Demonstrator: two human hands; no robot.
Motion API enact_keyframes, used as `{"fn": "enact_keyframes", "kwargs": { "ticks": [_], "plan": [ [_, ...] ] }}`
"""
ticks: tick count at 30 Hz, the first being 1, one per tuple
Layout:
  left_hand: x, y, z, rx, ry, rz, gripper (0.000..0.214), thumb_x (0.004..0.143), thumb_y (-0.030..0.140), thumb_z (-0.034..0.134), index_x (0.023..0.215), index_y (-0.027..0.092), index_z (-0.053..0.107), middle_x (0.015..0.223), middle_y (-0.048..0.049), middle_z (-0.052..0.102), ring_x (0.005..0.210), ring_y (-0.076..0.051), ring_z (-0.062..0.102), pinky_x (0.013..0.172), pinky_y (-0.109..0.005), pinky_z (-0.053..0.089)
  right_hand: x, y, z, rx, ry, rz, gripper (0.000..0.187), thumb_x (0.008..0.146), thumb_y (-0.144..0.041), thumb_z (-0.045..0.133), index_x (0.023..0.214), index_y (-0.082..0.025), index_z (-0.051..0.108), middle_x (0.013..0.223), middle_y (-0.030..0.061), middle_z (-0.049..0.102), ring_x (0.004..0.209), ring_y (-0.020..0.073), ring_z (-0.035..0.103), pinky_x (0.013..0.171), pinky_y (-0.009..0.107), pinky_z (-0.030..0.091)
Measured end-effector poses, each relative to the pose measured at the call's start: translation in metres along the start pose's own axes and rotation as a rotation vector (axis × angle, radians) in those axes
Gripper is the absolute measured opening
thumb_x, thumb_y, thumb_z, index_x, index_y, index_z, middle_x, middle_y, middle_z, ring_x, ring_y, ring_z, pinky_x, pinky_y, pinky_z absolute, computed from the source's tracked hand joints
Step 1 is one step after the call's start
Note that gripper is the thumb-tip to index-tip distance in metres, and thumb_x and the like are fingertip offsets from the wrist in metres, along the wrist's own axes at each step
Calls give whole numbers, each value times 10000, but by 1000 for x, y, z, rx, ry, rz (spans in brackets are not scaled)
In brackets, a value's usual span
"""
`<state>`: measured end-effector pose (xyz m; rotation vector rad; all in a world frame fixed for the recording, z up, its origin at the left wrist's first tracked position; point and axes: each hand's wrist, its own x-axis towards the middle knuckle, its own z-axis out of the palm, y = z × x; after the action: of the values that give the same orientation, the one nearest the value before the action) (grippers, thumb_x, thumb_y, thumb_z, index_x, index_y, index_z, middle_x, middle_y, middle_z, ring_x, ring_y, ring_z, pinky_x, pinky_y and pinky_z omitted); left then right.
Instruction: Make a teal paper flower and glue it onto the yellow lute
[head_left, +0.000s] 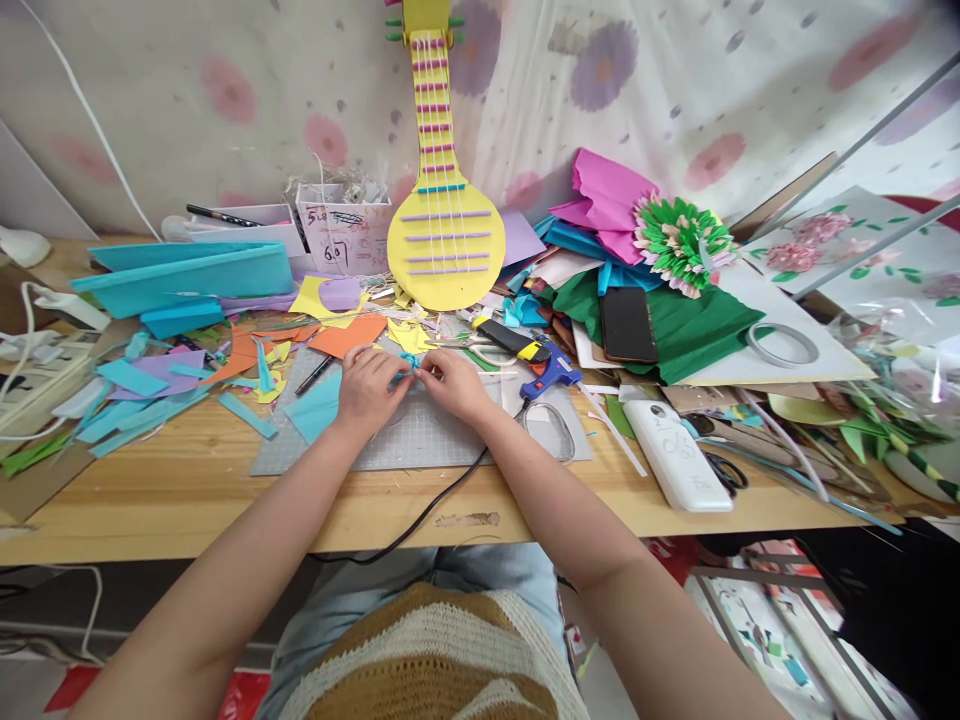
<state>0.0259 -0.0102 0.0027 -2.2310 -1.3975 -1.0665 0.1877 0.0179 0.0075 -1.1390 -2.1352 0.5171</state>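
Observation:
My left hand and my right hand meet over a grey cutting mat on the wooden table. Both hands pinch a small blue paper piece between their fingertips. The fingers of each hand are curled closed around it. A blue glue gun lies just right of my right hand, its black cord running off the table's front edge. A black pen lies left of my left hand.
A yellow paper guitar leans on the wall behind. Blue, orange and purple paper scraps cover the left side. Crepe paper, a paper flower, a dark phone, a tape ring and a white box crowd the right.

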Motion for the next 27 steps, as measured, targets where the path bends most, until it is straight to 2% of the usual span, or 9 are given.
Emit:
{"fn": "enact_keyframes", "kwargs": {
  "ticks": [10,13,17,23,27],
  "plan": [
    [1,0,-3,-11,34,76,117,824,248,563,734,240,636,728,20,697,729,-147,604,927,-381,354,-1,0,-3,21,13,28,107,813,-237,537,715,-192,530,758,-1,571,691,121,488,636,237,347],
    [0,-2,-3,-10,25,74,110,817,237,570,742,253,650,751,24,703,770,-154,597,924,-388,350,-5,0,-6,39,5,-12,34,806,-183,516,802,-194,548,840,5,578,701,115,504,663,236,375],
    [0,-4,-2,11,50,71,71,787,250,606,734,252,653,783,9,697,842,-181,572,880,-386,367,-8,0,-10,31,-47,-96,109,795,-149,523,883,-201,558,945,19,568,728,114,533,683,237,404],
    [1,1,-3,10,46,52,17,736,250,637,740,234,635,822,-20,670,887,-210,546,848,-390,376,-6,3,-7,-4,-31,-86,67,821,-165,520,822,-200,577,886,26,579,810,151,552,690,251,402],
    [0,5,0,25,34,20,90,716,266,640,792,222,625,873,-46,656,923,-230,535,859,-403,372,-6,4,-6,0,-44,-94,82,824,-157,511,831,-191,585,874,31,582,821,158,551,719,264,400]
  ]
}}
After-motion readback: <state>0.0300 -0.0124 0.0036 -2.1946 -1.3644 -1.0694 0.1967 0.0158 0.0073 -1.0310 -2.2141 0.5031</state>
